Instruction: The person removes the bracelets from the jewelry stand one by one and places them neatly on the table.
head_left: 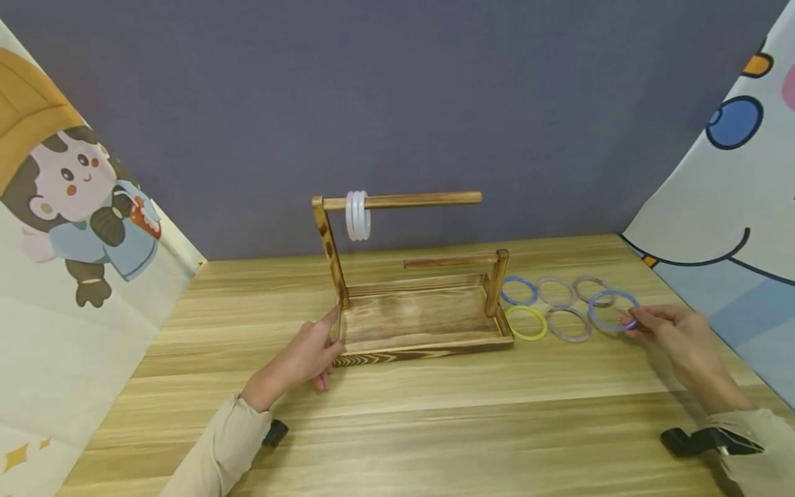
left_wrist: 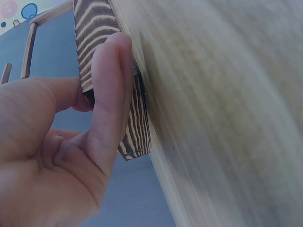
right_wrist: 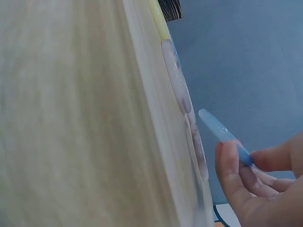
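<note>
A wooden rack with a tray base stands mid-table; its upper dowel carries white rings. My left hand grips the rack's front left corner, thumb and fingers pinching the striped wood. My right hand pinches a light blue ring, lifted slightly off the table; the right wrist view shows that ring between thumb and fingers. More rings lie flat to the right of the rack: blue, yellow and greyish ones.
The wooden table runs to a grey back wall. Cartoon-printed cloths hang at the left and right sides. The rack's lower dowel is bare. Black wrist-strap parts sit by my sleeves.
</note>
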The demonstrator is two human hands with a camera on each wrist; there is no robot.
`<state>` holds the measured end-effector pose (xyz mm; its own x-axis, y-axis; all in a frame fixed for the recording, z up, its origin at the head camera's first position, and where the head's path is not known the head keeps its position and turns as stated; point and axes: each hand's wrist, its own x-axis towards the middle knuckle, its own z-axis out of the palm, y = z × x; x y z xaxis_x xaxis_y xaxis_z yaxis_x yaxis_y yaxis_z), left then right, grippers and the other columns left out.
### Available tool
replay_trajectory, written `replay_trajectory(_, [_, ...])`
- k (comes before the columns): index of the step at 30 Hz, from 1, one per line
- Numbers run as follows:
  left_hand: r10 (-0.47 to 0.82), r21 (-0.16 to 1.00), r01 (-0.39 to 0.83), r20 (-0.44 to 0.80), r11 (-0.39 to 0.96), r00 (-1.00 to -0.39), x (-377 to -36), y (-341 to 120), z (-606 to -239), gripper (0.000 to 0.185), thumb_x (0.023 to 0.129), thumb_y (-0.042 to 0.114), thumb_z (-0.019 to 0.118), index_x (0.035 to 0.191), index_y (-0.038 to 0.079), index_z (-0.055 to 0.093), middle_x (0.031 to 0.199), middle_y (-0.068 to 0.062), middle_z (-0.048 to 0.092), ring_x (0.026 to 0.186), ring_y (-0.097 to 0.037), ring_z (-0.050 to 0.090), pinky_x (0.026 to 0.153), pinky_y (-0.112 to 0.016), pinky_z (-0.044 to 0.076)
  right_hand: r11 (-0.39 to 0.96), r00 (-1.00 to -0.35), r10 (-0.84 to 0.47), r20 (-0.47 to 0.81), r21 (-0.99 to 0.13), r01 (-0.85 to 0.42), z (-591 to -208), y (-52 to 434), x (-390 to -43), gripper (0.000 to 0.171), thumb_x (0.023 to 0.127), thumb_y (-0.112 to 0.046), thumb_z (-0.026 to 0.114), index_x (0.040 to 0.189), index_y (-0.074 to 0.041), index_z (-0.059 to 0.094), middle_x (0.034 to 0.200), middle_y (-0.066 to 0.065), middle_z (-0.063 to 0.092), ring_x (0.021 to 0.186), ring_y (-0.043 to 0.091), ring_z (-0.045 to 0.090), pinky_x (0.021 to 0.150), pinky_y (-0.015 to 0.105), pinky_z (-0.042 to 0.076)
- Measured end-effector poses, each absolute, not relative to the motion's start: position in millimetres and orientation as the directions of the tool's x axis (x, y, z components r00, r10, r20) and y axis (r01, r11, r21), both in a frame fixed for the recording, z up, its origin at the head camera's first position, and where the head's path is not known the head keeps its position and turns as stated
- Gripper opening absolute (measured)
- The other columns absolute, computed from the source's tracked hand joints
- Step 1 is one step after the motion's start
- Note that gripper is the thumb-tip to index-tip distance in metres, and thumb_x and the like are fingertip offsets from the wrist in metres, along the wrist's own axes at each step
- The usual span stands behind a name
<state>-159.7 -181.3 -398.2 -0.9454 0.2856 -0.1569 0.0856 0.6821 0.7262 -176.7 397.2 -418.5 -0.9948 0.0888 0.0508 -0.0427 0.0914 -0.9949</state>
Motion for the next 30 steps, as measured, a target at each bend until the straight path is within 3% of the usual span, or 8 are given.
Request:
replay_trajectory(6, [0.291, 0.728, 0.094, -0.15, 0.679, -0.945, -159.8, -181.4, -399.2, 0.076, 0.098, 0.002, 0.054, 0.159, 0.002, 0.009, 0.054, -0.011, 0.058, 0.037, -0.02, 0.059, 0.036, -0.036, 0.056, 0.07, -0.996, 0.079, 0.038, -0.997, -0.033, -425.5, 401.8, -179.5, 0.026, 0.1, -0.005, 0.058, 0.087, -0.019, 0.076, 0.083, 0.001, 0.075, 0.074, 0.008, 0.072, 0.068, 0.018, 0.061])
replay_trajectory(8, [0.29, 0.728, 0.095, -0.147, 0.679, -0.946, -159.7, -181.6, -399.5, 0.076, 0.098, 0.002, 0.054, 0.159, 0.001, 0.009, 0.054, -0.011, 0.058, 0.037, -0.02, 0.059, 0.036, -0.036, 0.055, 0.121, -0.996, 0.082, 0.034, -0.992, -0.024, -426.9, 402.3, -180.8, 0.022, 0.1, -0.006, 0.058, 0.09, -0.015, 0.075, 0.082, 0.0, 0.074, 0.074, 0.008, 0.073, 0.069, 0.019, 0.061])
replay_trajectory(10, [0.288, 0.73, 0.094, -0.146, 0.677, -0.946, -159.8, -181.7, -399.7, 0.077, 0.097, 0.002, 0.055, 0.159, 0.001, 0.009, 0.054, -0.011, 0.058, 0.037, -0.02, 0.058, 0.036, -0.036, 0.055, 0.22, -0.995, 0.093, 0.033, -0.975, -0.011, -428.2, 401.8, -181.6, 0.018, 0.101, -0.008, 0.056, 0.099, -0.001, 0.073, 0.082, -0.003, 0.074, 0.074, 0.008, 0.073, 0.069, 0.02, 0.061])
replay_trajectory(13, [0.285, 0.727, 0.089, -0.151, 0.681, -0.946, -160.5, -181.7, -400.1, 0.076, 0.098, 0.003, 0.054, 0.159, 0.002, 0.009, 0.054, -0.011, 0.058, 0.037, -0.02, 0.059, 0.036, -0.036, 0.055, 0.406, -0.993, 0.109, 0.038, -0.914, 0.009, -428.9, 400.8, -181.5, 0.034, 0.104, -0.011, 0.051, 0.116, 0.02, 0.06, 0.081, -0.005, 0.074, 0.072, 0.007, 0.072, 0.068, 0.023, 0.062])
replay_trajectory(15, [0.285, 0.728, 0.086, -0.154, 0.68, -0.946, -160.9, -181.6, -400.1, 0.076, 0.098, 0.003, 0.054, 0.159, 0.002, 0.009, 0.055, -0.011, 0.058, 0.037, -0.021, 0.059, 0.036, -0.036, 0.056, 0.508, -0.992, 0.118, 0.04, -0.861, 0.026, -428.8, 400.2, -180.4, 0.046, 0.105, -0.014, 0.048, 0.124, 0.028, 0.049, 0.078, -0.001, 0.074, 0.068, 0.008, 0.072, 0.064, 0.026, 0.063])
replay_trajectory(21, [0.29, 0.73, 0.094, -0.147, 0.677, -0.946, -160.5, -181.4, -399.5, 0.076, 0.098, 0.004, 0.054, 0.159, 0.001, 0.009, 0.055, -0.012, 0.059, 0.037, -0.021, 0.059, 0.036, -0.037, 0.056, 0.647, -0.995, 0.098, 0.035, -0.762, 0.036, -428.9, 400.6, -177.5, 0.049, 0.106, -0.019, 0.046, 0.122, 0.028, 0.051, 0.076, 0.019, 0.072, 0.059, 0.014, 0.071, 0.054, 0.03, 0.062])
replay_trajectory(30, [0.295, 0.736, 0.089, -0.156, 0.671, -0.943, -161.5, -181.4, -399.1, 0.076, 0.099, 0.005, 0.055, 0.159, 0.001, 0.009, 0.057, -0.013, 0.059, 0.037, -0.022, 0.059, 0.036, -0.037, 0.055, 0.731, -0.996, 0.079, 0.045, -0.682, 0.027, -427.3, 398.4, -176.2, 0.038, 0.102, -0.014, 0.054, 0.101, 0.022, 0.065, 0.07, 0.012, 0.071, 0.053, 0.012, 0.068, 0.048, 0.025, 0.06])
